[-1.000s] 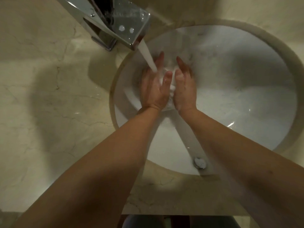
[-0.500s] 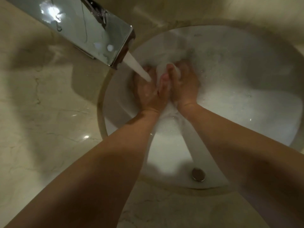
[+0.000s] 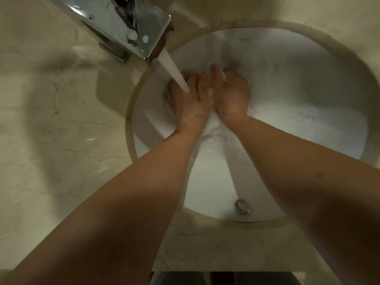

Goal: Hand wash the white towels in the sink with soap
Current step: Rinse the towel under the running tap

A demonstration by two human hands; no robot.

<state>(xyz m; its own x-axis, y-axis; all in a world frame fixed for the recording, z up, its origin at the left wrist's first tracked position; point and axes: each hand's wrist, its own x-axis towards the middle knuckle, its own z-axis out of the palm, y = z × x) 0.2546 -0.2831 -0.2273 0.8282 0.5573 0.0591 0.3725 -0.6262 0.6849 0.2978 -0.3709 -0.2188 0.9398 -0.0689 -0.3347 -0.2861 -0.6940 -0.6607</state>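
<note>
Washing is midway: the towel [image 3: 209,123] lies in the sink [image 3: 308,83], bunched between both hands under the tap [image 3: 131,27] stream. Left hand [image 3: 190,101] and right hand [image 3: 231,95] fingers curl gripping it. Suds show; rinsing and wringing remain, I judge.

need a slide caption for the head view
Both hands scrub a white towel under the running tap in a sudsy sink.

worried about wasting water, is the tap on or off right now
On: a white stream runs from the faucet spout onto the left hand.
</note>
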